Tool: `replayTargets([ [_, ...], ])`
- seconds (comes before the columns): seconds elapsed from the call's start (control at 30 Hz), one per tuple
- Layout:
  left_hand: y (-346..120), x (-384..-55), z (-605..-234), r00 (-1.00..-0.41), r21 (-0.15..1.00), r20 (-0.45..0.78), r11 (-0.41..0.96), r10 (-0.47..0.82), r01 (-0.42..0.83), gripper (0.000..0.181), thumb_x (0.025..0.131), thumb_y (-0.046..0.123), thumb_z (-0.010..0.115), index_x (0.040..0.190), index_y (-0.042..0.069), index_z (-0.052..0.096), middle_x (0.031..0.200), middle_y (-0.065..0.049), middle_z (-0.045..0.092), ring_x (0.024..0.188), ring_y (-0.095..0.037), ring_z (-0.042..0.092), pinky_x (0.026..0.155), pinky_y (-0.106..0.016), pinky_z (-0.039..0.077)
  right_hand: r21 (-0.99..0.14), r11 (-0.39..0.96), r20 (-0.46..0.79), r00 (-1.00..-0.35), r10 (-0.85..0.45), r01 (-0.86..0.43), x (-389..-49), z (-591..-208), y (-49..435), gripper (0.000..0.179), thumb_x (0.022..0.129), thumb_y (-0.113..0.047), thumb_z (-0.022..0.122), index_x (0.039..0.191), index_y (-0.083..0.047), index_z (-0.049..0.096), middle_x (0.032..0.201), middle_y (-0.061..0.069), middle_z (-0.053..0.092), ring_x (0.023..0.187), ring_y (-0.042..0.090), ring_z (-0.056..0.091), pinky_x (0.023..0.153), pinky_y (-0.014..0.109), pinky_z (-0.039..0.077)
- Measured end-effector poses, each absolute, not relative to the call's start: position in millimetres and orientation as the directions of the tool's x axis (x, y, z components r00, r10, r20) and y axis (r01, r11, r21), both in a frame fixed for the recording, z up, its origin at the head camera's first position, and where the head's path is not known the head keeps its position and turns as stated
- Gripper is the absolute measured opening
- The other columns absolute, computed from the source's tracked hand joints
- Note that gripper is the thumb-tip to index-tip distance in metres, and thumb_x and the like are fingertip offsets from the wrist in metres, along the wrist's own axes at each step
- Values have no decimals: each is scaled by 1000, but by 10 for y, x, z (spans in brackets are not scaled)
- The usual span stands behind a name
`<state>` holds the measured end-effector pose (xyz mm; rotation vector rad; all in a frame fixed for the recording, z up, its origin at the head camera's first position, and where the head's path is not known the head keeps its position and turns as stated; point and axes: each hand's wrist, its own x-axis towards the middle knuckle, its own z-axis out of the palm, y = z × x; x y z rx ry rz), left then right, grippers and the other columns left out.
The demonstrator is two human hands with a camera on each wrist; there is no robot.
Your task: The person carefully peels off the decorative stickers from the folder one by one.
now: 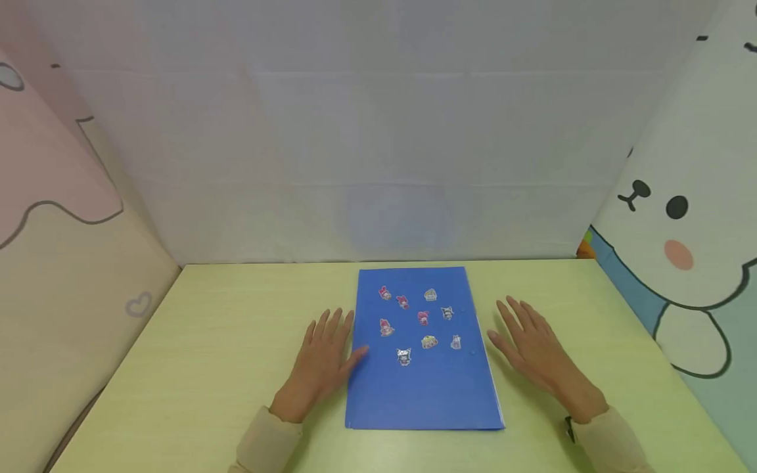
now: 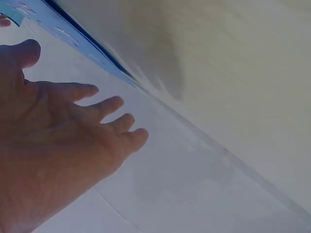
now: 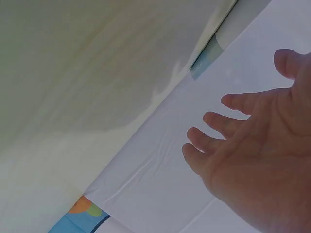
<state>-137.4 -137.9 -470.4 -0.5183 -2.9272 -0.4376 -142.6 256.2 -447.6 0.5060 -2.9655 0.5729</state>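
Observation:
A blue folder (image 1: 426, 401) lies flat near the middle of the table, with several small cartoon stickers (image 1: 404, 357) scattered over its upper part. My left hand (image 1: 321, 358) is at the folder's left edge, fingers extended and the thumb overlapping that edge in the head view. To the right of the folder, my right hand (image 1: 535, 351) has its fingers extended, apart from the folder and holding nothing. In the left wrist view, the left palm (image 2: 63, 121) faces the camera with nothing in it. The right wrist view likewise shows a bare right palm (image 3: 257, 145).
The pale yellow table (image 1: 236, 315) meets a white cloth backdrop (image 1: 378, 131) at its far edge. Cartoon-printed panels stand along both sides, a pink and cream one (image 1: 71, 282) at left and one with a white animal (image 1: 698, 197) at right.

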Motion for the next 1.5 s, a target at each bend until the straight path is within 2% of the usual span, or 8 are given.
replayTargets([
  [0.27, -1335, -1296, -4635, -926, 321, 9, 876, 376, 359, 71, 101, 48, 60, 156, 6, 44, 158, -23, 39, 147, -47, 32, 117, -62, 27, -352, 865, 150, -934, -325, -358, -1432, -4500, 2560, 68, 107, -40, 51, 155, 6, 36, 160, 32, 28, 146, 54, 24, 115, 67, 20],
  [0.7, -1306, -1269, -4645, -923, 295, 10, 881, 384, 370, 72, 99, 50, 62, 154, 6, 46, 157, -23, 40, 145, -47, 35, 114, -62, 32, -306, 857, 231, -905, -357, -416, -1443, -4485, 2427, 55, 106, -30, 57, 146, 6, 50, 150, 29, 45, 138, 49, 40, 112, 64, 33],
  [0.9, -1304, -1265, -4646, -919, 277, 28, 881, 392, 384, 72, 99, 50, 63, 153, 5, 48, 155, -24, 42, 143, -48, 37, 113, -62, 34, -298, 842, 304, -881, -363, -450, -1455, -4472, 2341, 43, 103, -25, 62, 134, 5, 61, 133, 25, 58, 126, 45, 52, 104, 62, 42],
  [1.07, -1307, -1257, -4638, -917, 271, 40, 879, 397, 392, 72, 98, 49, 64, 152, 4, 48, 155, -24, 43, 142, -49, 38, 112, -63, 34, -285, 814, 379, -840, -389, -506, -1492, -4502, 2288, 31, 98, -17, 69, 121, 3, 67, 115, 17, 65, 111, 37, 59, 95, 55, 49],
  [1.27, -1309, -1260, -4643, -919, 278, 30, 880, 393, 386, 72, 99, 49, 63, 153, 5, 47, 156, -24, 41, 144, -49, 36, 113, -63, 33, -280, 774, 438, -793, -422, -567, -1532, -4495, 2218, 21, 91, -8, 77, 109, 0, 70, 99, 8, 67, 96, 26, 59, 83, 45, 54],
  [1.5, -1310, -1260, -4654, -923, 295, 13, 880, 385, 371, 72, 99, 49, 63, 154, 5, 47, 157, -24, 40, 145, -48, 35, 114, -63, 31, -291, 741, 435, -774, -460, -604, -1555, -4518, 2108, 20, 87, -6, 81, 102, -2, 69, 93, 4, 66, 88, 19, 57, 77, 37, 55],
])
